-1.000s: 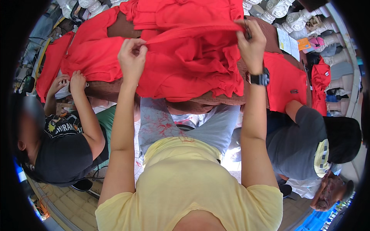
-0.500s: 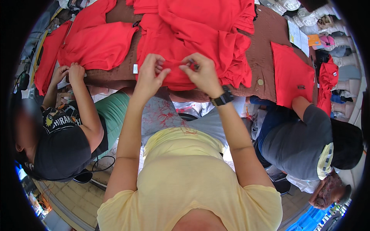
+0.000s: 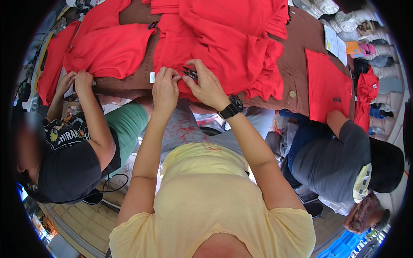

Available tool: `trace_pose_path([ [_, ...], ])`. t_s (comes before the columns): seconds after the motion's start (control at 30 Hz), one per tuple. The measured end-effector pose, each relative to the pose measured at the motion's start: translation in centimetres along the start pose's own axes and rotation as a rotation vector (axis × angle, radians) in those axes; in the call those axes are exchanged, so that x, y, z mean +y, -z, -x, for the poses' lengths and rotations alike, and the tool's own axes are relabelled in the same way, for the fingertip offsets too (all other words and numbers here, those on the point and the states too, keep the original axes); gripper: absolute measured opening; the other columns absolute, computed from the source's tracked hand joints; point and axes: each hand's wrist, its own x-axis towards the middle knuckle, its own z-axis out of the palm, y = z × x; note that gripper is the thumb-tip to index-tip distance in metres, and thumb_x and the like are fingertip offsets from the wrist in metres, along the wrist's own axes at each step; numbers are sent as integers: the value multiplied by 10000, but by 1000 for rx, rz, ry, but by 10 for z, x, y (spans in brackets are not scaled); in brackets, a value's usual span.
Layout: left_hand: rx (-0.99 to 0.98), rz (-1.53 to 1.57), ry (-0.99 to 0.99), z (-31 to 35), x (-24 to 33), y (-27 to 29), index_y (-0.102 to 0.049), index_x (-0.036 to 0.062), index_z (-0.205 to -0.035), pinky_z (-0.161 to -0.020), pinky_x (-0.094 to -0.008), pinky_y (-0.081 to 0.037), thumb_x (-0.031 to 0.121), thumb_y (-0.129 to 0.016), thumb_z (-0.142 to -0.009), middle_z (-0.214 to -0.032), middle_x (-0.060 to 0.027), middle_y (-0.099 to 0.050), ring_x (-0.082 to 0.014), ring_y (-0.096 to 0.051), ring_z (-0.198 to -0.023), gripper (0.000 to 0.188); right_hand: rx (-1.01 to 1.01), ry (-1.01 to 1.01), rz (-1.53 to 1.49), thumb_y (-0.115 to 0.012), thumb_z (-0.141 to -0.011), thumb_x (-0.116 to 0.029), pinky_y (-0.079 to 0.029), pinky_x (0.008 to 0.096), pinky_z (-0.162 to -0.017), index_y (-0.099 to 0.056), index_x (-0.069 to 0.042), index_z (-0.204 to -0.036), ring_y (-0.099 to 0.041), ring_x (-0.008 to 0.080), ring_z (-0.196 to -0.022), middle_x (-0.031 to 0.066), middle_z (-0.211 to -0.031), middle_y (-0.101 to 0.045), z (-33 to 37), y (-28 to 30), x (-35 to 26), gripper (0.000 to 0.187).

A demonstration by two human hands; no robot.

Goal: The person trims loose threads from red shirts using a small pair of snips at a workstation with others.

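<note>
Near edge of table: both hands pinch the hem of a red garment [image 3: 223,47] on the brown table [image 3: 301,32].
Left hand [image 3: 165,88]: fingers closed tight on a fold of the red cloth, right beside the other hand.
Right hand [image 3: 206,84]: holding small dark thread snips [image 3: 189,73] against the fabric, black watch [image 3: 232,106] on the wrist.
Change: a second ago the arms were stretched out wide, lifting the garment; now it lies flat and the hands have come together at one spot, so I'd guess it's gone from spreading to trimming.
Neighbours: a person's hands [image 3: 75,79] at the left edge; folded red piece [image 3: 327,86] toward the right edge.
</note>
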Motion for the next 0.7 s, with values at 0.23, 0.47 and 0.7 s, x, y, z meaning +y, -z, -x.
trace_pose_path([
  [0.23, 15, 134, 61, 2, -6, 8, -606, -1, -920, -749, -485, -479, 110, -677, -891, -933, -156, -590, -375, -603, -901, 135, -20, -84, -68, -566, -995, -195, -488, 479, -826, -472, -15, -1219, -633, 437, -1003, 277, -1068, -637, -1, 0, 6, 302],
  [0.47, 7, -2, -25, 0, -6, 11, -605, 19, -895, -740, -486, -473, 133, -685, -888, -898, -144, -594, -368, -600, -896, 140, -57, -205, -106, -555, -1020, -202, -507, 392, -868, -492, -4, -1235, -687, 303, -998, 214, -1017, -682, -3, 1, 8, 298],
  [0.7, -50, 245, 121, -11, -17, 9, -615, 17, -922, -764, -451, -489, 108, -632, -929, -890, -166, -662, -384, -636, -871, 92, -55, -9, 86, -605, -958, -257, -505, 460, -727, -587, -52, -1068, -657, 377, -879, 160, -975, -663, -1, 4, -1, 233],
])
